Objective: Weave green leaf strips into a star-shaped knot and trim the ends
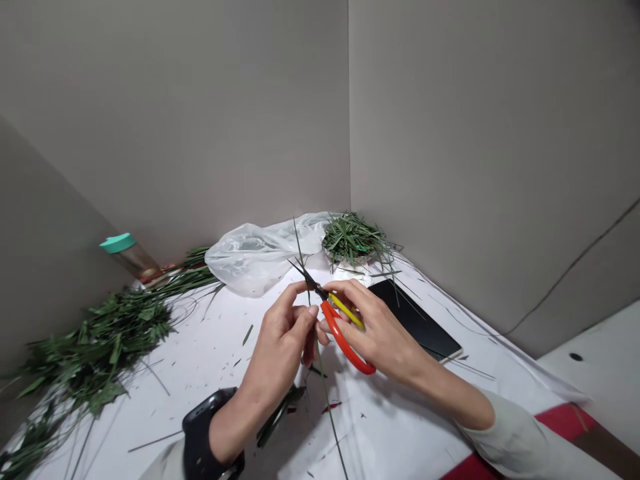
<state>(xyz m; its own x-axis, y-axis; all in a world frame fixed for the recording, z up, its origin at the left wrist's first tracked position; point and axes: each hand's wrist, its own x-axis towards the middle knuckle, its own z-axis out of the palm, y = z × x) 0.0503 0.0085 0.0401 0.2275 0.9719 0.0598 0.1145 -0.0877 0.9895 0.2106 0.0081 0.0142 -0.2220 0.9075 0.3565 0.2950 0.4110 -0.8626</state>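
Note:
My left hand [285, 330] pinches a long thin green stalk [327, 393] between thumb and fingers. The stalk runs from the table's near side up past my fingertips, its narrow tip pointing at the wall. In my right hand [373, 320] is a pair of scissors [350, 343] with one red and one yellow handle. Their dark blades are parted and cross the stalk just above my left fingers. Whether the blades touch the stalk I cannot tell. Below my hands, some dark green leaf pieces [280, 413] lie on the white covering.
A leafy green bundle [115, 340] lies at left, near a teal-lidded bottle [127, 253]. At the back are a clear plastic bag [260, 257] and a heap of cut green strips [355, 237]. A black flat tablet-like object [417, 320] lies right. Grey walls meet behind the table.

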